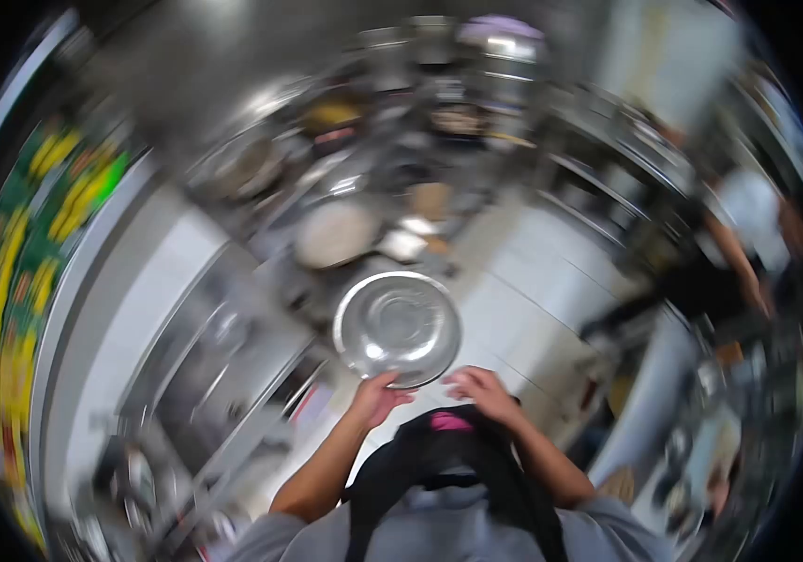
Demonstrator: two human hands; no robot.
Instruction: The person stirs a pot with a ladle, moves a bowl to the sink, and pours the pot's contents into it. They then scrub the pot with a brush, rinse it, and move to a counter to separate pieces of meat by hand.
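Note:
A round, shiny metal bowl point(398, 323) is held out in front of my body, its hollow side facing up, with nothing visible inside. My left hand point(379, 399) grips the near rim, thumb on top and fingers beneath. Just right of the bowl's near edge is my right hand point(484, 391), its fingers loosely bent and spread. It seems slightly apart from the rim and holds nothing that I can see. Motion blur smears much of the scene around the bowl.
A cluttered counter point(275, 211) with blurred pans and containers lies ahead. To the left is a metal sink or worktop point(205, 375). Metal shelves point(598, 178) stand at the right, near another person point(743, 220). White floor tiles point(514, 309) lie between.

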